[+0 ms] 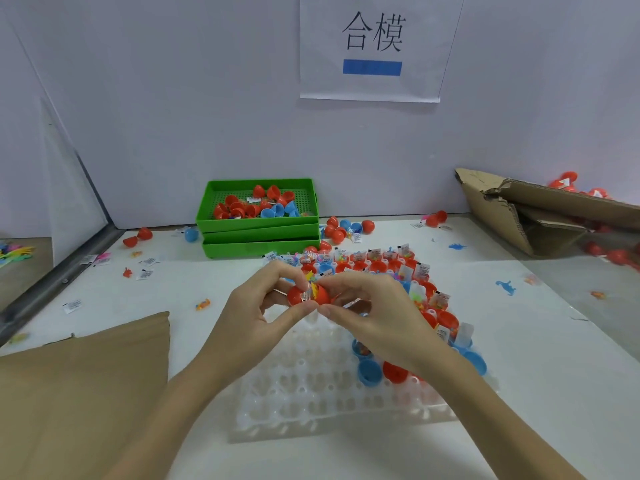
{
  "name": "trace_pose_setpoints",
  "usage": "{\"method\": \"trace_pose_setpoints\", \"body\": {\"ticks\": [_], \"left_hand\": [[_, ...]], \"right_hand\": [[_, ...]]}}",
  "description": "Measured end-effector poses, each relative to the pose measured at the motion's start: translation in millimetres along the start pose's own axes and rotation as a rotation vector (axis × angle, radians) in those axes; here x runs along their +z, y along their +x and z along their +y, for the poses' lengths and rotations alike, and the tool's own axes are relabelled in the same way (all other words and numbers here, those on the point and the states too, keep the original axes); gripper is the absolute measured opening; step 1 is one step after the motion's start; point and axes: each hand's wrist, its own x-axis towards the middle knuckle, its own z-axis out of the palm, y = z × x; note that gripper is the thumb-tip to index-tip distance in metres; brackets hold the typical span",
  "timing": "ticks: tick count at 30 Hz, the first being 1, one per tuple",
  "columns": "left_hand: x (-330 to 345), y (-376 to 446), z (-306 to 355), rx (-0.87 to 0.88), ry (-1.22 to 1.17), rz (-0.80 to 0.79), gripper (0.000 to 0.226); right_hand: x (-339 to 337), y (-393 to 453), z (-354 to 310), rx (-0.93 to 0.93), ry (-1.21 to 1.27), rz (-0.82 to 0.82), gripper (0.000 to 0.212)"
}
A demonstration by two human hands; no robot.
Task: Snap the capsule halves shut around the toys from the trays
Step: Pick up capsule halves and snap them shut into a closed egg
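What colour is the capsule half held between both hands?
Red: the round plastic capsule half, pinched by the left hand and right hand, shows best in the head view.

Both forearms reach in from six o'clock and meet at centre. The left hand [258, 303] curls its fingers [277, 271] inward, thumb up toward two o'clock. The right hand [372, 311] mirrors it, thumb and forefinger pinched, pointing toward nine o'clock.

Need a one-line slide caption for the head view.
Both hands press a red capsule together above the white tray.

Three stacked green trays [259, 233], one white tray [311, 403], two hands, one wall sign [374, 46], two blue dinosaurs [506, 286].
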Motion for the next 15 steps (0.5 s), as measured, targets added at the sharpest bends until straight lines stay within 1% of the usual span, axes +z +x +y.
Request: {"method": "trace_pose_setpoints", "body": {"ticks": [2, 4, 5, 7, 10, 15], "left_hand": [[2.1, -0.6, 1.7, 0.033, 0.014, 0.026, 0.023], [2.9, -0.6, 4.1, 0.069, 0.038, 0.040, 0.032], [2.6, -0.4, 4.7, 0.093, 0.066, 0.042, 0.033], [1.4, -0.1, 4.3, 0.128, 0.111, 0.052, 0.027], [0.0, 0.2, 3.3, 0.132, 0.131, 0.075, 0.020], [-1.0, 0.8, 0.7, 0.177, 0.150, 0.043, 0.013]], "right_hand": [[-1.2, 0.0, 0.0, 0.003, -0.013, 0.010, 0.025], [-2.0, 0.2, 0.3, 0.009, -0.025, 0.019, 0.028], [-2.2, 0.5, 0.5, 0.009, -0.026, 0.022, 0.029], [-2.2, 0.8, 0.8, 0.003, -0.030, 0.018, 0.030], [-2.1, 0.6, 0.5, -0.002, -0.041, 0.016, 0.031], [-2.2, 0.3, 0.2, -0.003, -0.062, 0.008, 0.029]]}}
